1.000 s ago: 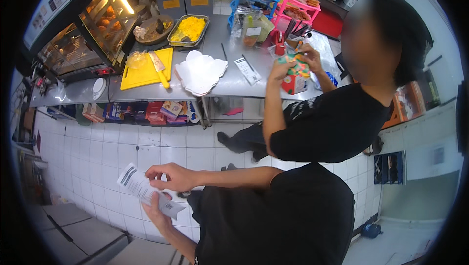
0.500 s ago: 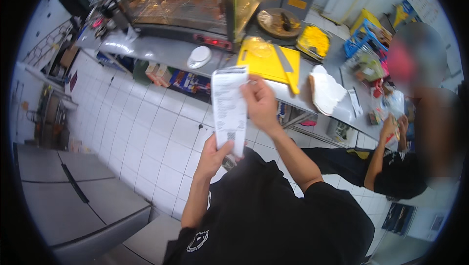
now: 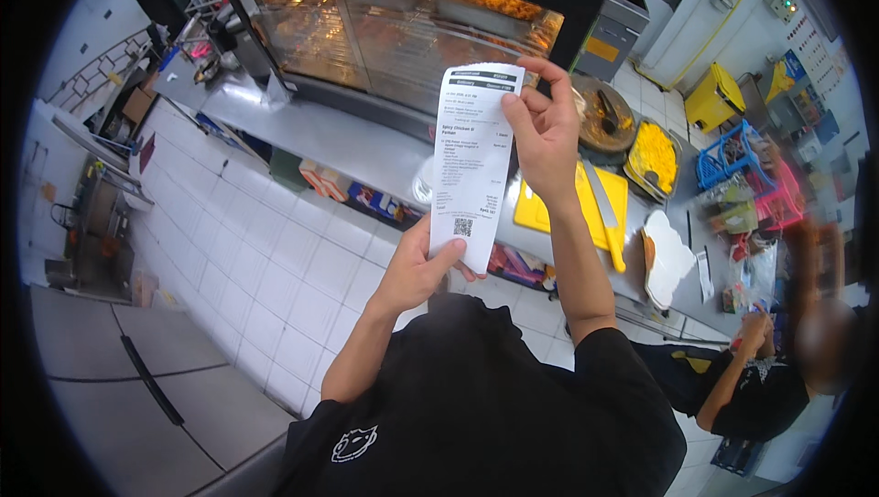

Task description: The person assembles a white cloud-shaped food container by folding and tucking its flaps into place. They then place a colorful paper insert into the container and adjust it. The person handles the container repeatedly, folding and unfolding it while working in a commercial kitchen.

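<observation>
The receipt (image 3: 481, 163) is thin, smooth matt paper, its top edge slightly ragged. The desk (image 3: 352, 158) looks like smooth grey metal with a dull sheen; the display case (image 3: 385, 53) has glossy glass. Cutting board (image 3: 540, 209): smooth plastic. Knife blade (image 3: 602, 197): shiny metal. Floor (image 3: 265, 241): glossy tile. Shirt (image 3: 494, 405): matt cloth

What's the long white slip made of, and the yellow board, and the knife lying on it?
The slip looks like thin, matte paper: it's printed, with a wavy top edge. The board is probably smooth plastic, being one even bright yellow. The knife seems to have a smooth grey metal blade; its plain yellow handle may be plastic.
</observation>
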Motion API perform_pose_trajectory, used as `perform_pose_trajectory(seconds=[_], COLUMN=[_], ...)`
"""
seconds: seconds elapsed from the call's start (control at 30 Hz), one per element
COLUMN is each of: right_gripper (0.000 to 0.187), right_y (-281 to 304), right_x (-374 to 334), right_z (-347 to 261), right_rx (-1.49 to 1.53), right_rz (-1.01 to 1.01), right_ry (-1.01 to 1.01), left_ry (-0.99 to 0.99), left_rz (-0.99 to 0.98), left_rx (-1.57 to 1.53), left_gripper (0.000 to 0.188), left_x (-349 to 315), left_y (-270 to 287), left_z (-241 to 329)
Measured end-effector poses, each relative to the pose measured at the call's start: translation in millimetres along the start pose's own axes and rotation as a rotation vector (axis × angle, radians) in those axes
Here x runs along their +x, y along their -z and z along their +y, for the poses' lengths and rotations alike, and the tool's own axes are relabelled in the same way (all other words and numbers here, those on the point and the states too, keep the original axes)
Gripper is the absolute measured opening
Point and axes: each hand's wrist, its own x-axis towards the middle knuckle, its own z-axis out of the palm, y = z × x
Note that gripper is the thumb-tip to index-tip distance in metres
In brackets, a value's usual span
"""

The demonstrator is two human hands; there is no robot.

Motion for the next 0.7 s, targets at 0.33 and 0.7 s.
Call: perform_pose_trajectory(seconds=[0.33,0.7], right_gripper=[0.028,0.024], right_y=[-25,-22], right_x=[142,174], right_z=[1,-2], right_rx=[-0.133,-0.296], right_rz=[0.095,0.292], right_ry=[0.331,0.271], left_ry=[-0.108,-0.256], left_rz=[-0.061,-0.194], left_rx=[0.108,0.890], left_gripper=[0.037,0.053], left_x=[110,182], left_y=[75,150], left_z=[67,120])
